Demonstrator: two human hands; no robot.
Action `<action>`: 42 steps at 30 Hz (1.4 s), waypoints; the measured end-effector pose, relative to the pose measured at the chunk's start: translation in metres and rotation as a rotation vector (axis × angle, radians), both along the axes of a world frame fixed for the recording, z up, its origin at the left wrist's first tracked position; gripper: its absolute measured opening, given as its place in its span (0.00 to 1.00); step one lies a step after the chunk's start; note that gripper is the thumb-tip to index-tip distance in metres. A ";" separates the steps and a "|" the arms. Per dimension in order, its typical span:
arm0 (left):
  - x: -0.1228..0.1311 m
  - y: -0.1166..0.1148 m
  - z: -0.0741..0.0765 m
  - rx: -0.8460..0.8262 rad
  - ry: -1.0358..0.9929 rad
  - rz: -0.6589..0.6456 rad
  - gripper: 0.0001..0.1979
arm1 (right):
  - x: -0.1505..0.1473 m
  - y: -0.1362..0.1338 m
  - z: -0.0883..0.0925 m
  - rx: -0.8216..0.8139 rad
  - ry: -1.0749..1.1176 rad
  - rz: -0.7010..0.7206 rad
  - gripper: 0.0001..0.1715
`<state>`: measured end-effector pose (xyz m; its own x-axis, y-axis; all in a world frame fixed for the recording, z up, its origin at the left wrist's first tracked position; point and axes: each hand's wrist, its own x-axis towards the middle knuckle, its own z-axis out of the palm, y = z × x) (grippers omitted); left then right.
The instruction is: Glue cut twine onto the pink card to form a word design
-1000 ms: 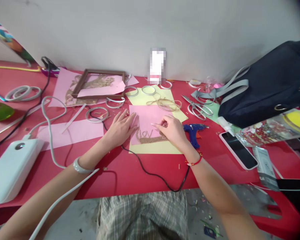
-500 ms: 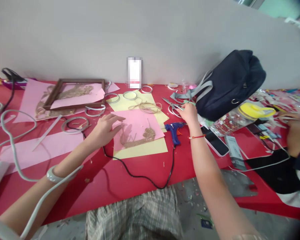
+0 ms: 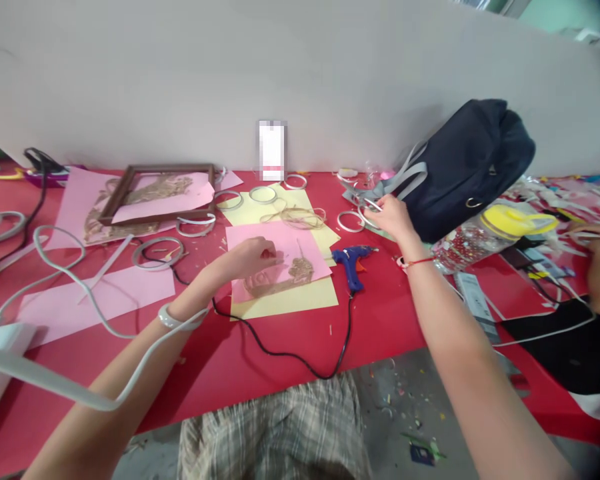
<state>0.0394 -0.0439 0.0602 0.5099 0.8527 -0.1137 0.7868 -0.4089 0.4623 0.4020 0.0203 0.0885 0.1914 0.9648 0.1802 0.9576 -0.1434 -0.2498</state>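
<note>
Pink on yellow on red: the matte pink paper sheet [image 3: 310, 243] lies on a pale yellow paper sheet [image 3: 290, 300] at mid-table on the red tabletop [image 3: 390, 313], with coarse tan twine [image 3: 285, 280] looped across it. My left hand [image 3: 253, 257] rests on the pink sheet with fingers curled down to pin it; whether they pinch anything I cannot tell. My right hand [image 3: 390, 217], well apart beside the soft navy fabric bag [image 3: 470, 167], is closed around the loops of what look like pale-handled metal scissors [image 3: 370, 205]. The step reads as fetching a cutter, and carrying it over would call for clearing the blue plastic glue gun [image 3: 350, 260].

No legible text, twine marks [image 3: 290, 273] on pink sheet [image 3: 307, 239] unreadable, white item's [image 3: 272, 150] label blurred
</note>
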 end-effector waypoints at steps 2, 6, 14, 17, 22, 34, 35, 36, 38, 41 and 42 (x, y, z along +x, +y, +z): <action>-0.001 0.001 -0.004 -0.022 -0.027 0.000 0.18 | -0.002 -0.025 0.008 0.073 0.053 0.037 0.18; -0.002 0.001 -0.011 -0.058 -0.108 0.002 0.16 | -0.018 -0.094 0.019 0.086 0.124 0.292 0.26; -0.005 -0.001 -0.013 -0.141 -0.235 0.073 0.16 | -0.062 -0.167 0.020 -0.175 -0.037 0.527 0.15; -0.007 0.001 -0.014 -0.166 -0.273 0.098 0.17 | -0.072 -0.167 0.015 -0.213 -0.056 0.552 0.13; -0.010 0.005 -0.020 -0.202 -0.358 0.126 0.18 | -0.079 -0.164 0.011 -0.200 -0.063 0.575 0.12; -0.015 0.012 -0.031 -0.251 -0.527 0.140 0.18 | -0.087 -0.159 0.005 -0.183 -0.078 0.571 0.10; -0.016 0.012 -0.031 -0.246 -0.511 0.142 0.17 | -0.088 -0.158 0.005 -0.186 -0.075 0.569 0.10; -0.016 0.012 -0.030 -0.240 -0.496 0.145 0.17 | -0.088 -0.158 0.005 -0.192 -0.072 0.569 0.10; -0.015 0.011 -0.029 -0.234 -0.473 0.153 0.17 | -0.089 -0.158 0.006 -0.203 -0.066 0.573 0.09; -0.014 0.009 -0.026 -0.226 -0.461 0.174 0.18 | -0.089 -0.158 0.006 -0.187 -0.072 0.574 0.10; -0.014 0.009 -0.025 -0.222 -0.467 0.185 0.18 | -0.089 -0.158 0.005 -0.167 -0.080 0.568 0.10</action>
